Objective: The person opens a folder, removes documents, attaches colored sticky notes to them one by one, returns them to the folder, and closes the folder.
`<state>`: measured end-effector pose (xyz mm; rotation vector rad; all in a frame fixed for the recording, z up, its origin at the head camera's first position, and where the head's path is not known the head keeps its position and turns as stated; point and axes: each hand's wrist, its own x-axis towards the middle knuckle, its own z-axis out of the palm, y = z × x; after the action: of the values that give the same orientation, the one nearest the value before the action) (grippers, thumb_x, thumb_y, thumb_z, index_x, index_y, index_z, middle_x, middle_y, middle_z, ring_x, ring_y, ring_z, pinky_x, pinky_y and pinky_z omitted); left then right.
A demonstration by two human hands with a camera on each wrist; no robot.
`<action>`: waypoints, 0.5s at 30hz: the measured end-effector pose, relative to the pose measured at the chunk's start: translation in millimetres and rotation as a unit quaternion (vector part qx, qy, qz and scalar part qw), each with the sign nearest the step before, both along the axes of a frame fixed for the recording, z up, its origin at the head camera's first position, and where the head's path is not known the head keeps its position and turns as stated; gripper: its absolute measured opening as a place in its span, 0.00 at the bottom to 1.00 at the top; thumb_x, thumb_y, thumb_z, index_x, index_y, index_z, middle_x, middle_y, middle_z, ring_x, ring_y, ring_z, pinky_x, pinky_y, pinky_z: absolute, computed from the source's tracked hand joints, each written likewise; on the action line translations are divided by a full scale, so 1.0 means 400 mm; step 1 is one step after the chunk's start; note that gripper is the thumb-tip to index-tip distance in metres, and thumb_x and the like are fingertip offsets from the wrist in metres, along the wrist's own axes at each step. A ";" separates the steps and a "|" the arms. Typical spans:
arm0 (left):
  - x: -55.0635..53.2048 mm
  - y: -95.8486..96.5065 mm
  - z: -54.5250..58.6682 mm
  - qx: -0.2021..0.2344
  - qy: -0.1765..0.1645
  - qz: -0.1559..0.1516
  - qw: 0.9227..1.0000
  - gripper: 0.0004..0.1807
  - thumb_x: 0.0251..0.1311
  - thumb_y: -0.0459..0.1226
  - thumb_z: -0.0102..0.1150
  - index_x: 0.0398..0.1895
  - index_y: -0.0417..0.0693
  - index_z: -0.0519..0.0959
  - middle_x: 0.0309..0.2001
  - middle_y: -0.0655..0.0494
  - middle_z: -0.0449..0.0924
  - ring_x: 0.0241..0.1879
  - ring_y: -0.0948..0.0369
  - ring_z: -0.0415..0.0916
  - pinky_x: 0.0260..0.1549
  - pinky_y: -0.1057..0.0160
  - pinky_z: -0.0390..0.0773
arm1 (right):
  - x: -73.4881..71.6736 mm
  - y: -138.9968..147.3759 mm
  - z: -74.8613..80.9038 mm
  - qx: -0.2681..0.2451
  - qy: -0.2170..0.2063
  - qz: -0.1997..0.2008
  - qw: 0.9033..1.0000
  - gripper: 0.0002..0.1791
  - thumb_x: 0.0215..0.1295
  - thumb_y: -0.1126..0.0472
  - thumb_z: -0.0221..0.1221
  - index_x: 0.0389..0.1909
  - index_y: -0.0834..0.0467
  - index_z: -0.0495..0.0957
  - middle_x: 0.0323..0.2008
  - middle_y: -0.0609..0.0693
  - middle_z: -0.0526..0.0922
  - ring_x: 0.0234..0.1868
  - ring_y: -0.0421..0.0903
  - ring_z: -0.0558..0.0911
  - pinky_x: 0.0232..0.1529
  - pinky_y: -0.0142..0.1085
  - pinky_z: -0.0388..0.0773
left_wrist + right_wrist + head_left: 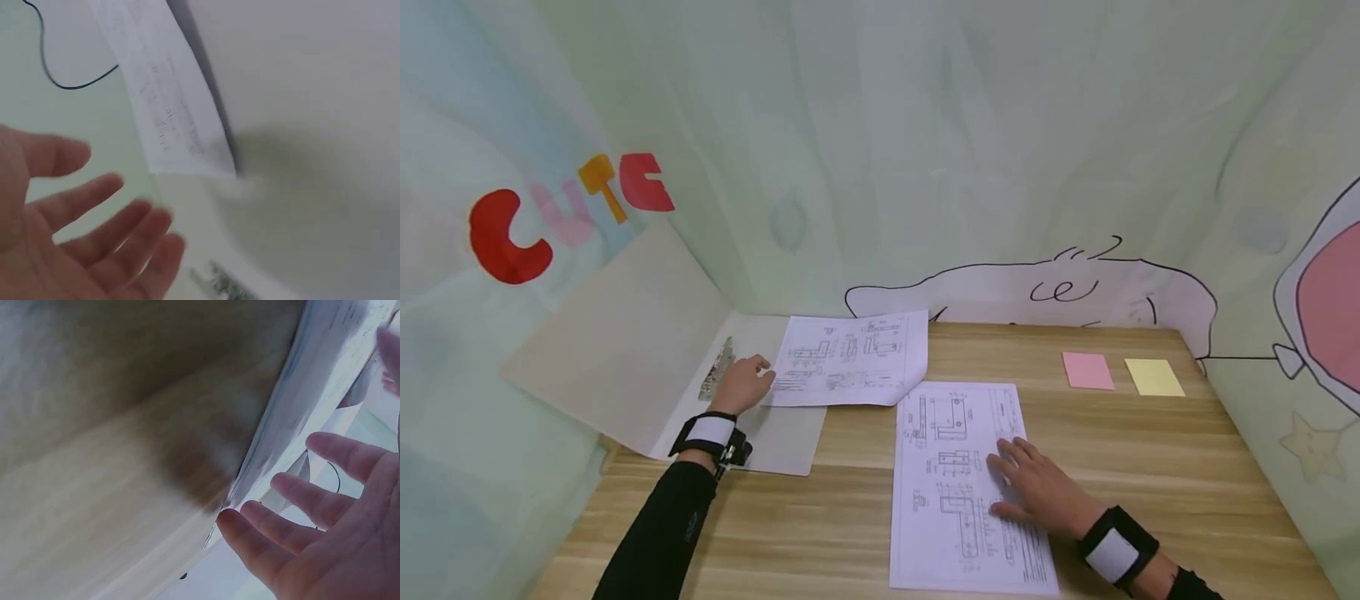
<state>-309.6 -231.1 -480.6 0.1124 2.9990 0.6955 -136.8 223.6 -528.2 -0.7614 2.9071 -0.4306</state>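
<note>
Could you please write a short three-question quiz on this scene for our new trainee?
1. In the head view, which hand lies across the right edge of the nearer drawing sheet?
2. True or false: the two sticky notes overlap each other.
3. Fill in the blank: the left hand is near the metal clip of the open ____.

Key:
1. The right hand.
2. False; the pink note and the yellow note lie apart.
3. Folder.
</note>
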 end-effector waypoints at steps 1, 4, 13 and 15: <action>0.021 -0.007 0.007 -0.014 0.001 -0.016 1.000 0.17 0.64 0.37 0.47 0.47 0.30 0.75 0.46 0.32 0.76 0.42 0.43 0.75 0.36 0.49 0.74 | 0.000 -0.001 0.000 0.002 -0.001 -0.007 1.000 0.38 0.58 0.40 0.61 0.62 0.61 0.70 0.64 0.65 0.65 0.64 0.68 0.61 0.59 0.60 0.59; 0.085 -0.026 0.029 -0.046 -0.017 -0.048 0.998 0.13 0.63 0.38 0.51 0.39 0.34 0.79 0.37 0.40 0.80 0.31 0.51 0.76 0.27 0.56 0.74 | 0.000 -0.001 -0.004 0.009 -0.006 -0.033 0.999 0.33 0.59 0.45 0.62 0.61 0.60 0.70 0.63 0.64 0.66 0.64 0.65 0.63 0.60 0.58 0.60; 0.261 -0.121 0.064 -0.127 -0.083 -0.045 0.987 0.14 0.53 0.42 0.62 0.27 0.38 0.77 0.25 0.51 0.75 0.24 0.56 0.70 0.21 0.58 0.70 | -0.014 0.012 0.009 0.001 0.019 -0.046 0.999 0.32 0.59 0.48 0.63 0.60 0.61 0.71 0.61 0.63 0.68 0.62 0.62 0.65 0.58 0.56 0.64; 0.283 -0.140 0.062 -0.133 -0.099 -0.038 0.986 0.16 0.50 0.43 0.63 0.27 0.35 0.76 0.25 0.50 0.75 0.24 0.56 0.70 0.22 0.58 0.70 | -0.018 0.016 0.013 0.002 0.026 -0.052 0.998 0.33 0.59 0.47 0.63 0.60 0.62 0.71 0.62 0.62 0.68 0.62 0.61 0.65 0.58 0.56 0.64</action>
<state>-196.6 -287.1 -455.7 0.1356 2.8453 0.2771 -144.0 229.8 -523.2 -0.6327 3.0043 -0.4193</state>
